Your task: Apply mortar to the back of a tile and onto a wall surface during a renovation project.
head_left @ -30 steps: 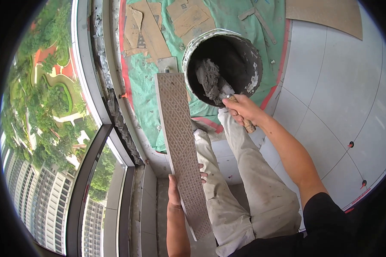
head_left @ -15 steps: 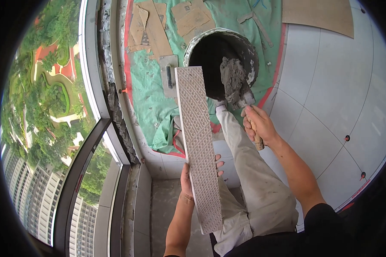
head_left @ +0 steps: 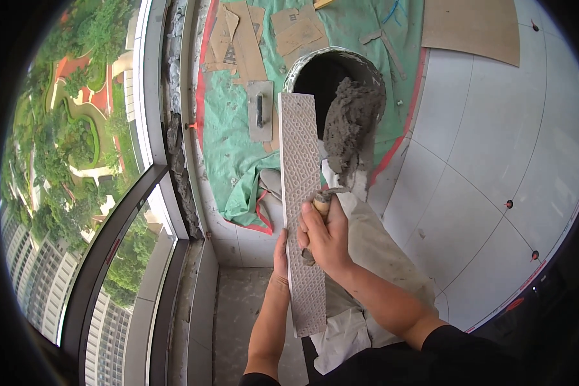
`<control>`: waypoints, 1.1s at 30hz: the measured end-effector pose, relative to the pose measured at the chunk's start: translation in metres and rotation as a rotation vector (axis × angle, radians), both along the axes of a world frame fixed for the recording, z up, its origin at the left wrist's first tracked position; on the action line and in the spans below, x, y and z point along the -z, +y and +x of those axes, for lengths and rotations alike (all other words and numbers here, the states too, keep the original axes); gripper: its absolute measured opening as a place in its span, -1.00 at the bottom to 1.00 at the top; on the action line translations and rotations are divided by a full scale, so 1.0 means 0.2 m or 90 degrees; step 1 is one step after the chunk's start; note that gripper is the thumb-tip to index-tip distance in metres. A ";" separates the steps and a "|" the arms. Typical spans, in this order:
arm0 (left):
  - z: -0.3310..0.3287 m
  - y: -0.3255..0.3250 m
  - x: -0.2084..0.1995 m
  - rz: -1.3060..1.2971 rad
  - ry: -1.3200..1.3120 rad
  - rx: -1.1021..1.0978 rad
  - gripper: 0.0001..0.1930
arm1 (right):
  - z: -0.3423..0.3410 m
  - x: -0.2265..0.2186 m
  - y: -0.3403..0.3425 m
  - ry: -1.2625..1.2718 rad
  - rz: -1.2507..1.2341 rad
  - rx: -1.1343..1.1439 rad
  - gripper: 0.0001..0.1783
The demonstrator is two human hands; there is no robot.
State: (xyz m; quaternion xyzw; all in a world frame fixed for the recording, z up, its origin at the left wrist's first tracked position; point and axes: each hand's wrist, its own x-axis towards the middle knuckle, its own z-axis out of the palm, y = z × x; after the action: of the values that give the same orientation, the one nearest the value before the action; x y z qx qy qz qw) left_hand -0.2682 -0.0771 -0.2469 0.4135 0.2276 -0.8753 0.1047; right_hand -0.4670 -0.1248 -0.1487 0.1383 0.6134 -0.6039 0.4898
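My left hand (head_left: 280,256) grips a long, narrow tile strip (head_left: 301,154) by its left edge, its fingers hidden behind. The strip's pale back, covered in a honeycomb relief, faces me. Wrapped round the wooden handle (head_left: 322,204) of a trowel, my right hand (head_left: 330,237) is over the strip's lower middle. A big heap of wet grey mortar (head_left: 352,122) covers the trowel's blade, just right of the strip's upper part. Behind the heap stands a round bucket (head_left: 292,72), dark inside, its rim smeared with mortar.
A flat plastering trowel (head_left: 260,110) and torn cardboard (head_left: 243,42) lie on a green sheet (head_left: 228,128) with red edges. Large pale floor tiles (head_left: 469,174) with small red-and-black pegs (head_left: 509,204) spread to the right. A window frame (head_left: 149,177) runs along the left, with trees and buildings far below.
My right hand has moved left and nearer, from beside the tile strip to over it. The mortar on the trowel has come up from the bucket toward me. The strip has shifted slightly.
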 end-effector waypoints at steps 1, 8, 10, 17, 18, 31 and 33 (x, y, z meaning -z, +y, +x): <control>0.09 0.05 0.02 0.007 0.058 -0.117 -0.15 | 0.07 0.07 -0.04 -0.008 -0.003 -0.001 -0.78; -0.10 -0.08 -0.08 0.015 0.138 0.022 -0.16 | 0.17 -0.06 0.17 -0.124 0.088 -0.069 -0.74; -0.04 -0.02 -0.01 0.050 0.284 -0.060 -0.02 | 0.02 -0.14 0.25 -0.163 0.037 -0.064 -0.69; -0.18 -0.12 -0.18 -0.043 0.031 0.072 0.02 | -0.72 0.80 0.82 0.560 0.330 -0.579 -0.63; -0.19 -0.12 -0.17 -0.043 0.035 0.075 0.02 | -0.79 0.96 0.89 0.646 0.368 -0.636 -0.64; -0.24 -0.11 -0.27 -0.015 0.009 0.062 0.06 | -0.79 1.34 1.34 0.630 0.496 -0.773 -0.65; -0.26 -0.11 -0.29 -0.013 0.028 0.040 0.07 | -0.75 1.19 1.52 0.619 0.490 -0.777 -0.64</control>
State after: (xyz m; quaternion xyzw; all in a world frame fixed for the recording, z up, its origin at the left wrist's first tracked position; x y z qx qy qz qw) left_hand -0.3210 -0.0999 -0.1880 0.4002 0.2083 -0.8892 0.0766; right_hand -0.6174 0.1800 -0.3868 -0.3322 0.8831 0.0213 0.3307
